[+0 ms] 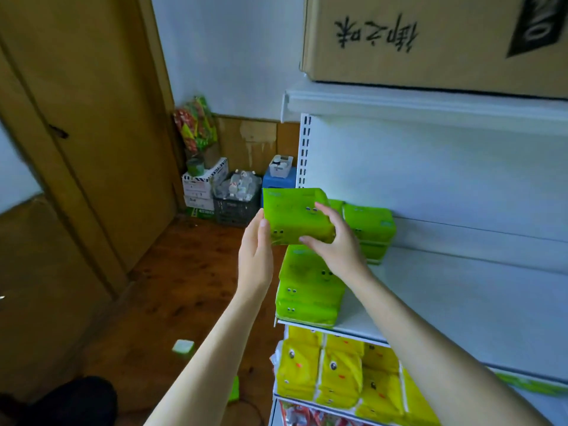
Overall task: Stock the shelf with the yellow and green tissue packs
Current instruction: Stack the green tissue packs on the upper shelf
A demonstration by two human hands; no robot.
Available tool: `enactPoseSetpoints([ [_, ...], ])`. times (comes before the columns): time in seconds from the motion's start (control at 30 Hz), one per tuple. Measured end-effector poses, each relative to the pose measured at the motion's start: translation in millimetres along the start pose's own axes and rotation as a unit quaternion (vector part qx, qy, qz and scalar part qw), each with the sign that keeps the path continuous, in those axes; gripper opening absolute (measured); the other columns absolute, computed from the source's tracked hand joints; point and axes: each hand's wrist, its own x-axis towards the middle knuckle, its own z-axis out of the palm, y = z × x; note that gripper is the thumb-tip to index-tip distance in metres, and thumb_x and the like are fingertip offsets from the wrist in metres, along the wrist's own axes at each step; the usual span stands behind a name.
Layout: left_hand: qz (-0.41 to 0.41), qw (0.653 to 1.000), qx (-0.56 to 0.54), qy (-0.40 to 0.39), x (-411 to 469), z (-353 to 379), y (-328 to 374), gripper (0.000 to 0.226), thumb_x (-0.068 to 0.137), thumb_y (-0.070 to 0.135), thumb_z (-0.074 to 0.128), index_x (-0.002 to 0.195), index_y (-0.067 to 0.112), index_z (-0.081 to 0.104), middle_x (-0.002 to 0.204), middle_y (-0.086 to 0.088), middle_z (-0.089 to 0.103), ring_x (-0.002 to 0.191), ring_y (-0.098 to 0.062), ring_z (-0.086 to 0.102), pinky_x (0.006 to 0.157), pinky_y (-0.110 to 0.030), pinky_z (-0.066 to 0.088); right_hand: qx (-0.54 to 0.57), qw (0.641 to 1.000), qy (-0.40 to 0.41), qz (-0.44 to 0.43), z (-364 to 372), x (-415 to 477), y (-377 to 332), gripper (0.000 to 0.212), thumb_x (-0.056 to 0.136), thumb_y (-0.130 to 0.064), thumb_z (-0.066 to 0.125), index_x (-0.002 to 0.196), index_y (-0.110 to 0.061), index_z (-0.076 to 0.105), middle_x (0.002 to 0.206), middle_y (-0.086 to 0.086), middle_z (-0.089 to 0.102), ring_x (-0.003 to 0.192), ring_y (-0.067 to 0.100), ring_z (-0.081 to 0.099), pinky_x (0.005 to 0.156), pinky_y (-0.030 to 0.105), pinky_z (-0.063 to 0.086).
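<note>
Both hands hold one green tissue pack [293,215] in the air at the left end of the white shelf [461,302]. My left hand [256,244] grips its left edge with the thumb on the front. My right hand [335,241] grips its right lower corner. Right below the held pack a stack of green packs [309,290] stands at the shelf's front left corner. A second green stack [370,232] stands behind it against the back panel. Yellow tissue packs [338,373] fill the shelf below.
A large cardboard box [430,38] sits on the top shelf. On the wooden floor at the far wall stand white cartons [203,186], a dark crate [235,210] and a blue stool [278,179]. A brown door [92,133] is at the left. A small green pack [183,346] lies on the floor.
</note>
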Motion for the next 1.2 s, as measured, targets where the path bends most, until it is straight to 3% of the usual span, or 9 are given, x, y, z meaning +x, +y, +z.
enactPoseSetpoints([
  [0.1,-0.031,0.998,0.031,-0.047,-3,22,-2,0.051,0.097,0.049,0.028,0.134,0.022,0.05,0.135,0.006,0.053,0.127,-0.006,0.046,0.11,-0.028,0.033,0.004,0.999,0.039,0.007,-29,1,18,0.064,0.074,-0.014,0.077,0.131,-0.02,0.048,0.134,-0.001,0.05,0.119,0.003,0.04,0.092,0.008,0.026],
  [0.2,-0.012,0.979,0.165,-0.12,0,41,-15,0.038,0.101,0.035,0.033,0.132,0.021,0.049,0.135,0.006,0.051,0.129,-0.007,0.042,0.108,-0.018,0.029,0.033,0.996,0.079,0.029,-56,-4,38,0.061,0.075,-0.013,0.076,0.126,-0.03,0.048,0.134,-0.004,0.05,0.123,0.006,0.043,0.096,0.013,0.029],
  [0.33,-0.036,0.865,0.443,-0.234,-1,60,-26,0.048,0.099,0.045,0.032,0.143,0.026,0.036,0.155,0.003,0.024,0.144,-0.019,0.015,0.116,-0.041,0.013,0.031,0.992,0.104,0.059,-82,-22,66,0.06,0.075,-0.013,0.075,0.121,-0.039,0.046,0.128,-0.012,0.051,0.123,0.009,0.046,0.099,0.021,0.034],
  [0.4,-0.043,0.835,0.485,-0.257,-4,64,-22,0.05,0.099,0.049,0.028,0.145,0.031,0.03,0.157,0.006,0.015,0.146,-0.019,0.005,0.116,-0.047,0.008,0.026,0.991,0.108,0.075,-89,-34,81,0.061,0.074,-0.015,0.076,0.117,-0.045,0.046,0.127,-0.011,0.052,0.122,0.011,0.049,0.101,0.028,0.039],
  [0.5,-0.039,0.826,0.495,-0.267,-7,63,-17,0.051,0.098,0.05,0.026,0.146,0.032,0.026,0.158,0.006,0.012,0.146,-0.02,0.003,0.116,-0.047,0.009,0.034,0.988,0.111,0.101,-89,-50,100,0.062,0.073,-0.015,0.077,0.116,-0.047,0.045,0.126,-0.008,0.054,0.118,0.015,0.053,0.101,0.035,0.044],
  [0.63,-0.039,0.818,0.507,-0.271,-11,60,-16,0.052,0.098,0.051,0.022,0.147,0.033,0.023,0.158,0.006,0.01,0.147,-0.019,0.001,0.117,-0.046,0.008,0.091,0.979,0.136,0.125,-82,-56,110,0.06,0.075,-0.005,0.074,0.12,-0.033,0.046,0.122,-0.001,0.055,0.105,0.012,0.056,0.081,0.007,0.046],
  [0.7,-0.038,0.814,0.512,-0.272,-12,60,-16,0.052,0.099,0.051,0.021,0.147,0.033,0.022,0.159,0.006,0.009,0.147,-0.019,0.0,0.117,-0.047,0.007,0.099,0.975,0.153,0.128,-81,-56,112,0.06,0.075,-0.003,0.073,0.122,-0.029,0.047,0.12,-0.002,0.055,0.102,0.013,0.056,0.075,0.002,0.044],
  [0.9,-0.037,0.805,0.522,-0.279,-12,61,-17,0.052,0.099,0.051,0.019,0.148,0.033,0.02,0.159,0.006,0.009,0.147,-0.02,-0.001,0.117,-0.048,0.007,0.046,0.967,0.172,0.18,-91,-65,132,0.06,0.075,-0.011,0.075,0.126,-0.027,0.049,0.121,0.001,0.056,0.106,0.019,0.055,0.084,0.026,0.041],
  [1.2,-0.03,0.8,0.533,-0.274,-14,62,-18,0.051,0.099,0.049,0.019,0.148,0.032,0.02,0.159,0.005,0.01,0.146,-0.02,0.0,0.116,-0.047,0.007,-0.042,0.976,0.065,0.202,-65,-59,155,0.061,0.077,-0.009,0.073,0.132,-0.015,0.046,0.136,0.008,0.049,0.124,0.027,0.046,0.086,0.023,0.035],
])
